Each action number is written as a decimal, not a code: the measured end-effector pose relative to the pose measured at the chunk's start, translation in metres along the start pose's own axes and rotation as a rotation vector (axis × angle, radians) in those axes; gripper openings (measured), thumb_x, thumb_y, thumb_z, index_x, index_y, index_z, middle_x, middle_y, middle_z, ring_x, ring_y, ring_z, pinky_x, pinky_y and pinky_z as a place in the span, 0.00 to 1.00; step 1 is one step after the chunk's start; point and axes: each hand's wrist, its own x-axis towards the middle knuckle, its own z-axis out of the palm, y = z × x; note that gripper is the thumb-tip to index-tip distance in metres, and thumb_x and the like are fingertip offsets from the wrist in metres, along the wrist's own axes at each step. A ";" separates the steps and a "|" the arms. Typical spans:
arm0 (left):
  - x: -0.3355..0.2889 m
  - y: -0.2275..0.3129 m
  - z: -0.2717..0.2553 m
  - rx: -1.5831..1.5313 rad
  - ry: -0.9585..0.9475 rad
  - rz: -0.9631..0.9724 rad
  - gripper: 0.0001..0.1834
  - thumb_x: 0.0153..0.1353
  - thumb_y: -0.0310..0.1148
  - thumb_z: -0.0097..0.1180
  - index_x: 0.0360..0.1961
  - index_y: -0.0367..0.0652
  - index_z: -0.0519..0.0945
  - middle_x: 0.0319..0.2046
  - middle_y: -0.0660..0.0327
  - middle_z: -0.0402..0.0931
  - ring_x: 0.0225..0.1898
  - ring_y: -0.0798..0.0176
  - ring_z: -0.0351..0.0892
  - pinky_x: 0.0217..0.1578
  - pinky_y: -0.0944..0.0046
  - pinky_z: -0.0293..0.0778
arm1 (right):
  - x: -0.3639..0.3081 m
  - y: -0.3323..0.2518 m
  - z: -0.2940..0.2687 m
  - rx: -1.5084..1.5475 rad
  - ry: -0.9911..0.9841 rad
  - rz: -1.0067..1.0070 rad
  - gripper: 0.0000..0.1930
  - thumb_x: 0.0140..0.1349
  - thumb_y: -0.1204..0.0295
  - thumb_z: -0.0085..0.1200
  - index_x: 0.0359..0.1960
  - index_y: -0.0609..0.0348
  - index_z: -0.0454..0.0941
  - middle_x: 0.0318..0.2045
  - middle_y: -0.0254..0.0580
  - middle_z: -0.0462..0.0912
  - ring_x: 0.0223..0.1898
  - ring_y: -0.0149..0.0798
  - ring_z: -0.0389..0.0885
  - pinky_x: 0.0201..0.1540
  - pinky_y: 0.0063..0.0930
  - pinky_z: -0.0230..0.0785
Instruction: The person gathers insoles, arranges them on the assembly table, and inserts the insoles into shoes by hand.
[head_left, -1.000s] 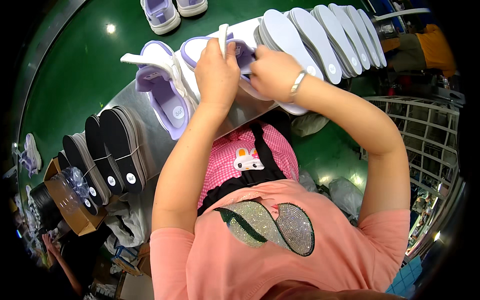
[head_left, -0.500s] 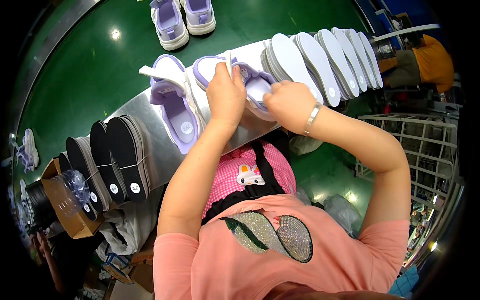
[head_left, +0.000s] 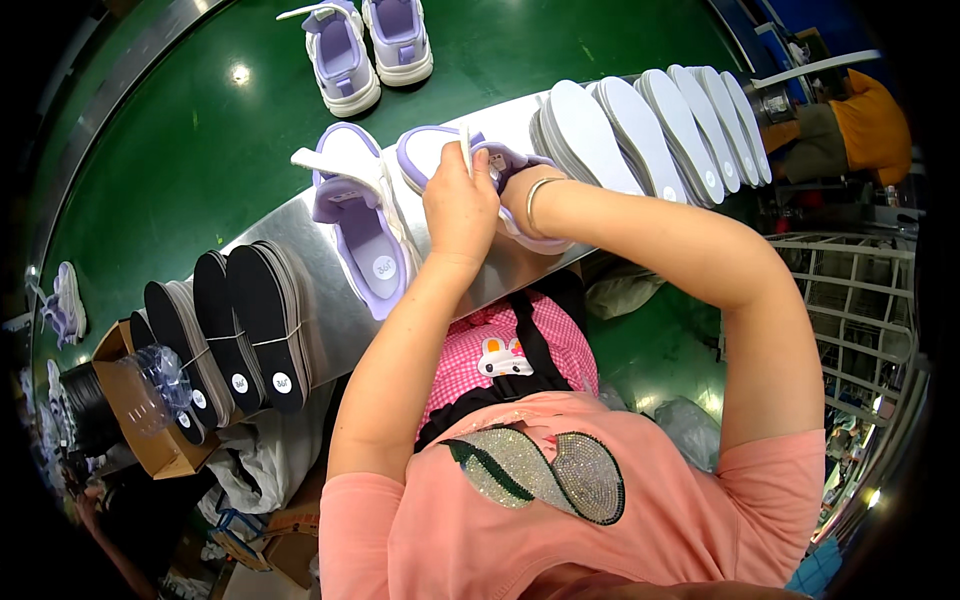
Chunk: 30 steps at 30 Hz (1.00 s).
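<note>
Steel, brushed and grey, makes the narrow table in front of me, and it runs slantwise between my body and a broad green conveyor belt beyond it. On the table a lilac and white shoe lies under both my hands. My left hand presses down on it from above, its grip closed around a thin white strap or tongue that stands up between my fingers. My right hand, a bangle at the wrist, has gone into the shoe's opening; its fingers are hidden, so I cannot tell how that grip stands. Just beside this shoe to the left lies its mate, opening up, with its purple insole showing. To the right, a row of white insoles leans on edge along the table. At the table's left end a row of black insoles stands on edge the same way, bound with thin bands. Farther out on the green belt sits another lilac pair, well apart from my hands. At the lower left a brown cardboard box holds a clear plastic roll next to a black spool. A white wire rack stands at the right, over a green floor.
</note>
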 end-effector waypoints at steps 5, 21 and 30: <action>-0.001 0.001 0.001 -0.012 0.010 0.037 0.12 0.55 0.35 0.45 0.30 0.34 0.69 0.21 0.44 0.72 0.25 0.42 0.72 0.26 0.52 0.67 | -0.001 0.002 0.008 0.118 0.093 0.156 0.16 0.46 0.67 0.51 0.39 0.55 0.76 0.40 0.43 0.76 0.42 0.41 0.75 0.42 0.27 0.67; -0.005 0.005 -0.028 -0.130 -0.074 0.051 0.20 0.52 0.34 0.49 0.42 0.32 0.64 0.32 0.41 0.71 0.34 0.41 0.71 0.35 0.53 0.67 | -0.038 0.016 0.018 -0.053 0.079 -0.190 0.11 0.45 0.69 0.45 0.29 0.59 0.74 0.22 0.45 0.78 0.29 0.43 0.77 0.43 0.36 0.57; -0.053 0.000 -0.108 0.470 -0.233 0.080 0.53 0.44 0.48 0.57 0.59 0.38 0.35 0.22 0.47 0.72 0.21 0.47 0.74 0.21 0.55 0.70 | -0.051 -0.071 0.030 0.309 0.523 -0.226 0.13 0.47 0.67 0.45 0.31 0.65 0.68 0.18 0.50 0.75 0.23 0.49 0.75 0.34 0.46 0.59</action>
